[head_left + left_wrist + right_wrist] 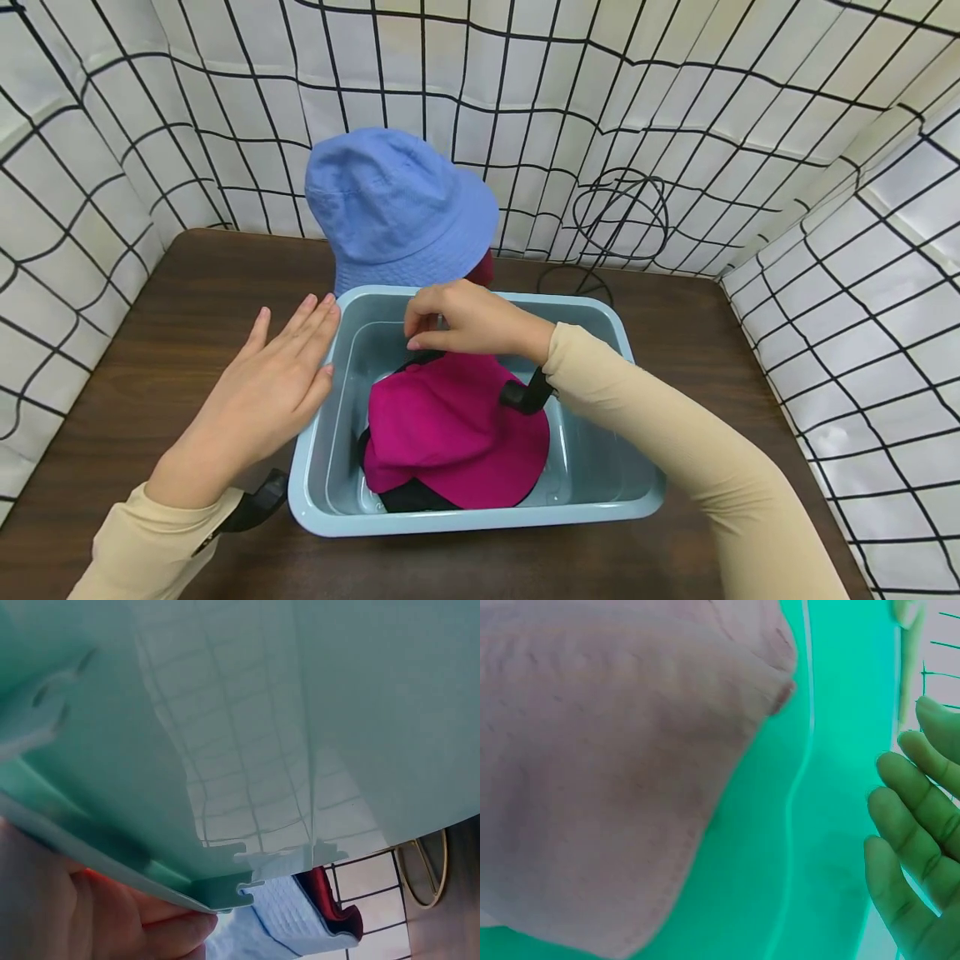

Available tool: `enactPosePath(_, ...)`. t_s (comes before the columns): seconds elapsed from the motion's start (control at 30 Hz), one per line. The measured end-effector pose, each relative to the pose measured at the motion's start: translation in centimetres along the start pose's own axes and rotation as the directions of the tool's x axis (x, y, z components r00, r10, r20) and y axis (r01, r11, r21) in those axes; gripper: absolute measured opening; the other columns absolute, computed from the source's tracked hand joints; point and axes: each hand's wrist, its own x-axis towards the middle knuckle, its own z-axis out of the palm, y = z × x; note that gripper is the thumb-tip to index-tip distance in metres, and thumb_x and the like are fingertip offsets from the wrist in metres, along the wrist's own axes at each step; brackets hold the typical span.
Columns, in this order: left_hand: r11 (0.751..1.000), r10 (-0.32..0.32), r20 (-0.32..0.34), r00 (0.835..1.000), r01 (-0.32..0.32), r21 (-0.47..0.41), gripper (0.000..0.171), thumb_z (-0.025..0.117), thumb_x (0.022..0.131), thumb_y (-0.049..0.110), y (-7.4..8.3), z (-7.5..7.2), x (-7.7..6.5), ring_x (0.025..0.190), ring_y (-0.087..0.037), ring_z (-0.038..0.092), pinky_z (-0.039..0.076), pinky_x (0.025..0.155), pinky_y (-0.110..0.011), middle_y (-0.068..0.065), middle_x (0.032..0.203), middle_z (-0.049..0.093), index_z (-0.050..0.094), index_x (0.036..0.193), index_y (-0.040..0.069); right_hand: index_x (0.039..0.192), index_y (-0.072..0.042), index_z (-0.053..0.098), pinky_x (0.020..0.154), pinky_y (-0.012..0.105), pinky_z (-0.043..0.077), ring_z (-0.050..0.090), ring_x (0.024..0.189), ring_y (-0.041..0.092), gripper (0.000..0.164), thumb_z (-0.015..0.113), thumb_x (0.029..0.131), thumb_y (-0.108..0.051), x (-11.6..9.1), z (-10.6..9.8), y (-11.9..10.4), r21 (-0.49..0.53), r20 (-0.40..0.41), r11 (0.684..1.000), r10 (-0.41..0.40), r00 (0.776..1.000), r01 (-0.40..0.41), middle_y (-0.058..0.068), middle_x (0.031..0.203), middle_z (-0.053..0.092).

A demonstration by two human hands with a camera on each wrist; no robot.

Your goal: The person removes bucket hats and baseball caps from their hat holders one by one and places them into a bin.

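My left hand [277, 387] lies along the left rim of a light blue plastic bin [480, 518], fingers straight and fingertips right at the rim. In the left wrist view, its fingers [169, 926] show beside the bin's edge. My right hand [472, 321] hovers over the back of the bin with loosely bent fingers, thumb and index apart, and no object shows between them. Just below it, inside the bin, rests a magenta brimmed hat [457, 425] on top of something black [416, 496]. The right wrist view shows the hat's fabric [607, 780] close up.
A blue bucket hat [397, 208] stands behind the bin, with a dark red item [482, 271] partly hidden by it. A coiled black cable [622, 217] hangs at the back. Black wire grid [495, 108] encloses the brown table [150, 375].
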Motion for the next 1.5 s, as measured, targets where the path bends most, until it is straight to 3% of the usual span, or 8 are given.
enactPosePath(0.27,1.0,0.001,0.005,1.0,-0.001,0.004,0.059,0.047,0.093,0.019,-0.1,0.0,0.0,0.14,-0.034,0.02,0.001,0.112,-0.054,-0.021,0.149,0.03,0.032,0.143,-0.007,0.086,-0.01,0.068,0.071,0.025,0.049,0.058,0.077,0.003,0.004,0.07,0.086,-0.013,0.2,-1.9,0.0,0.028,-0.077,1.0,-0.013,0.997,0.015,-0.005,0.084,0.063)
enactPosePath(0.77,1.0,0.003,0.012,1.0,-0.003,-0.003,0.059,0.047,0.094,0.02,-0.2,0.2,-0.2,0.14,-0.033,0.02,0.001,0.112,-0.053,-0.02,0.15,0.029,0.029,0.144,-0.006,0.09,-0.005,0.067,0.068,0.023,0.048,0.058,0.077,0.009,0.006,0.068,0.087,-0.011,1.7,-4.4,1.0,0.016,-0.199,0.996,0.089,0.976,-0.088,0.0,0.084,0.065)
enactPosePath(1.07,1.0,0.012,0.0,1.0,-0.012,-0.003,0.059,0.047,0.094,0.02,-0.3,0.1,-0.2,0.14,-0.034,0.02,0.0,0.112,-0.052,-0.02,0.15,0.028,0.029,0.144,-0.006,0.092,-0.005,0.067,0.072,0.021,0.045,0.057,0.08,0.008,0.008,0.066,0.088,-0.013,2.7,-5.3,2.1,-0.011,-0.267,0.987,0.15,0.952,-0.159,0.001,0.087,0.065)
enactPosePath(1.5,1.0,0.008,-0.002,1.0,-0.008,-0.006,0.059,0.046,0.094,0.019,-0.5,0.1,-0.2,0.141,-0.033,0.019,0.0,0.112,-0.052,-0.02,0.15,0.028,0.029,0.144,-0.006,0.091,-0.003,0.066,0.071,0.021,0.043,0.057,0.077,0.01,0.009,0.067,0.088,-0.011,4.6,-6.3,2.5,-0.02,-0.395,0.986,0.143,0.907,-0.165,0.003,0.084,0.065)
